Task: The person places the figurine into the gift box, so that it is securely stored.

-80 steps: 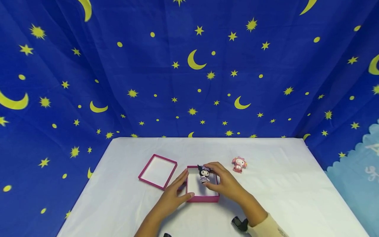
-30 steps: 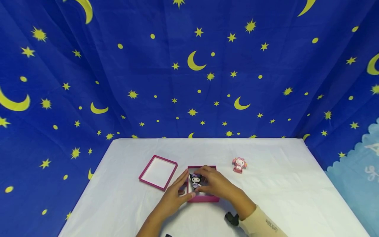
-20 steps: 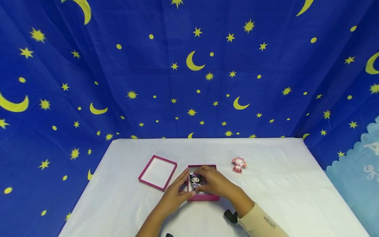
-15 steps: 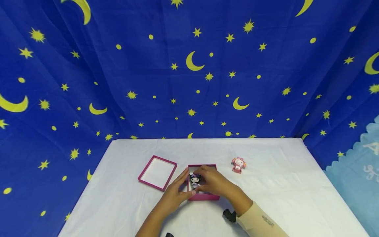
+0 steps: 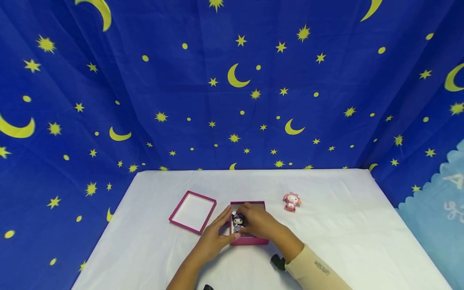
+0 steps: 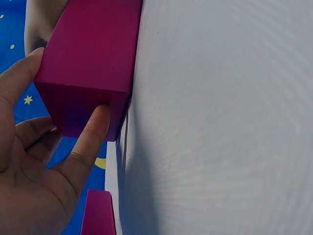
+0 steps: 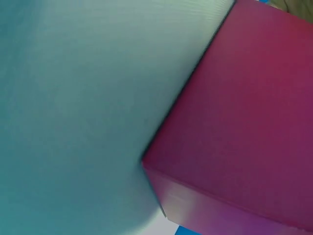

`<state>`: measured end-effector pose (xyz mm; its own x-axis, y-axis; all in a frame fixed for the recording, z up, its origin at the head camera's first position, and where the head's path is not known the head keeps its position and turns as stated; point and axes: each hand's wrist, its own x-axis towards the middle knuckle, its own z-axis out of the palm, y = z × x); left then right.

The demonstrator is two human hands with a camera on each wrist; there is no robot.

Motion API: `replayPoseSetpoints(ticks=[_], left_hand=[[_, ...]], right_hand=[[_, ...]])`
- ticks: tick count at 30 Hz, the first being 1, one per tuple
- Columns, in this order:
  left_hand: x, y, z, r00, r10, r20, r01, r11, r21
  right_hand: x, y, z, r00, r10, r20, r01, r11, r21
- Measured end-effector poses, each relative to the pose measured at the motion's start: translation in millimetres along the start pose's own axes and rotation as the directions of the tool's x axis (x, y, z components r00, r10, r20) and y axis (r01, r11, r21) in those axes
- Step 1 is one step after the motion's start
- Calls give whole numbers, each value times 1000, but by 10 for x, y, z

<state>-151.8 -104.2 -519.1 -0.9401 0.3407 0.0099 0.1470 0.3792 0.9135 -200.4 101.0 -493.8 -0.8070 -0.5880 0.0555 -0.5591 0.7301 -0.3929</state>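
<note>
My right hand (image 5: 262,222) pinches a small figurine (image 5: 237,222) with a black hood, white face and purple dress, low inside the left part of an open magenta box (image 5: 250,241) with a white interior. My left hand (image 5: 213,241) steadies that box. Its straight fingers lie along the left wall and its thumb is at the near-left corner. In the left wrist view, extended fingers of the left hand (image 6: 49,161) touch the side of the box (image 6: 93,44). Only the outer walls of the box (image 7: 234,122) fill the right wrist view; the figurine and right fingers are hidden there.
To the left of the box lies its magenta-rimmed lid (image 5: 193,211), white inside facing up. A pink and white figurine (image 5: 291,202) is on the white tablecloth (image 5: 337,233) at the back right. A blue star-and-moon curtain (image 5: 203,92) hangs behind the table.
My right hand has brought the dark-hooded figurine down and left, from above the box into its left part. My left hand has stayed at the box's left side.
</note>
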Motion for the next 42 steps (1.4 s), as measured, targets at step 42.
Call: replayPoseSetpoints(ticks=[42], left_hand=[[8, 24, 23, 1000, 2, -4, -2, 1000, -26]], right_hand=[[-262, 174, -147, 926, 130, -353, 3, 935, 354]])
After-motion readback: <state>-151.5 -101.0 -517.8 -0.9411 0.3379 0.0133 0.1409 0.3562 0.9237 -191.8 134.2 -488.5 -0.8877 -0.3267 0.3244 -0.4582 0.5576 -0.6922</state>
